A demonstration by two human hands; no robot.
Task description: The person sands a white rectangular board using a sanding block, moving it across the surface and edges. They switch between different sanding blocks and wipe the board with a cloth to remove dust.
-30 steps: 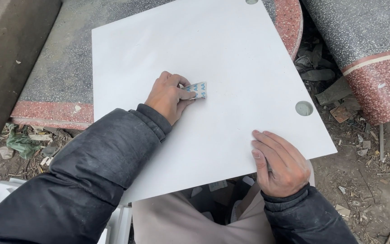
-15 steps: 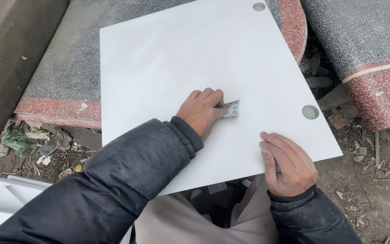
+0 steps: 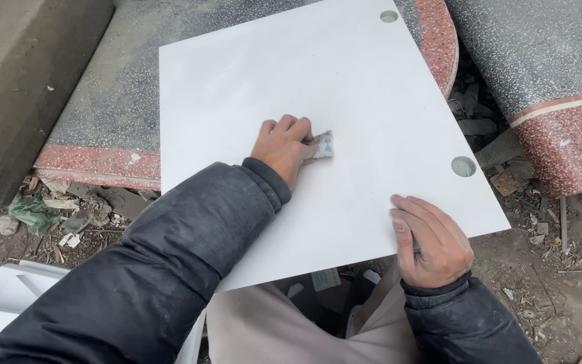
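Outdoors, amid rubble and terrazzo slabs (image 3: 89, 87), a white panel (image 3: 372, 87) lies flat. The left grip (image 3: 284, 145) presses a small sanding scrap (image 3: 323, 145) under closed fingers; the right grip (image 3: 432, 239) clamps the near edge, apparently steadying the panel.

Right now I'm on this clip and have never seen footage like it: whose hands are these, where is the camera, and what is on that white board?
There is no machine here. One camera sits on a person's head and looks down at their own two bare hands in dark jacket sleeves. The left hand presses a small folded piece of what looks like sandpaper flat on a white board. The right hand grips the board's near edge. The board has two round holes and lies across a speckled stone slab with a red border. Rubble and litter cover the ground around it.
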